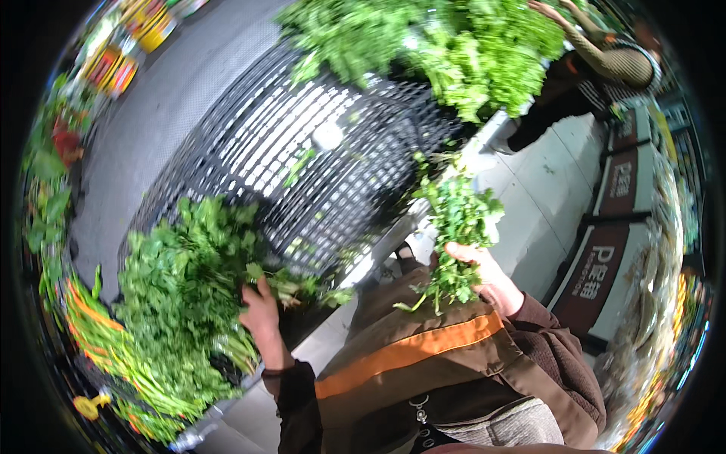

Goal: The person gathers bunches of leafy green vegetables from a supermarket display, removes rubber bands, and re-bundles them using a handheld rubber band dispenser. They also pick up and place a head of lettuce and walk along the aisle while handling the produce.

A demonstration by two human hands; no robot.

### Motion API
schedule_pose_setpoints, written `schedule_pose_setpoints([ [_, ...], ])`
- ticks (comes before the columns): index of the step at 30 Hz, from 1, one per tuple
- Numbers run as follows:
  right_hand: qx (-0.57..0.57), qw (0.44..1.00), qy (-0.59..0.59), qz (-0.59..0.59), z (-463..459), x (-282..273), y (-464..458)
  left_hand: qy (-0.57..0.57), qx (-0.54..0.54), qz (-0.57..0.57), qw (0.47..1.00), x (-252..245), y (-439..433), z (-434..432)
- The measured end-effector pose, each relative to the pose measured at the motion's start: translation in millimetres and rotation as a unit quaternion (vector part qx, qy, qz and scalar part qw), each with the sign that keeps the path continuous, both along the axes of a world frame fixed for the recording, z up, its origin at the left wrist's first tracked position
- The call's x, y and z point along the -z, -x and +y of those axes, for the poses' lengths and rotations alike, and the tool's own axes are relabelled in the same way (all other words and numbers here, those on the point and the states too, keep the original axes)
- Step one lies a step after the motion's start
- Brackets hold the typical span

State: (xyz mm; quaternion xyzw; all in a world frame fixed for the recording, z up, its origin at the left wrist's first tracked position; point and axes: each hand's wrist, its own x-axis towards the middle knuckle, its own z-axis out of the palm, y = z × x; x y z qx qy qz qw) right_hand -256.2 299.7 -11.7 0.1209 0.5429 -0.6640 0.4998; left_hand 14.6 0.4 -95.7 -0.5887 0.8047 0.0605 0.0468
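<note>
A bunch of leafy herbs, which looks like cilantro (456,221), is gripped in my right hand (479,269), held in front of the brown and orange apron. My left hand (264,318) is at the right side of a large heap of similar leafy greens (187,272); its fingers are spread beside some stems, and whether they hold any is hard to tell. Between and beyond the hands lies a black slatted plastic display rack (317,187) with loose leaf scraps and a white round thing (328,136) on it.
Blurred lettuce-like greens (488,57) fill the rack's far end. Another person (612,62) stands there, arms reaching to them. Green and orange bundled vegetables (108,335) lie at the left. White and maroon boxes (595,278) line the right, beyond the tiled floor (527,193).
</note>
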Motion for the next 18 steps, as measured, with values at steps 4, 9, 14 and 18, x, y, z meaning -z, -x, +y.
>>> schedule_pose_setpoints([
  [4, 0.023, 0.998, 0.059, 0.021, 5.9, 13.4, 1.1, -0.006, 0.080, -0.058, 0.995, -20.1, -1.3, -6.7],
  [9, 0.071, 0.996, 0.044, -0.019, 25.3, 18.3, 11.5, -0.261, 0.106, 0.351, 0.893, -103.7, 5.7, 3.5],
  [14, 0.083, 0.995, 0.019, -0.055, 33.7, 27.0, 15.8, -0.193, 0.184, 0.452, 0.851, -119.1, 108.8, -33.4],
  [18, 0.127, 0.985, 0.049, -0.107, 55.5, 44.9, 23.5, 0.023, 0.320, 0.306, 0.896, -73.9, 204.5, -85.0],
])
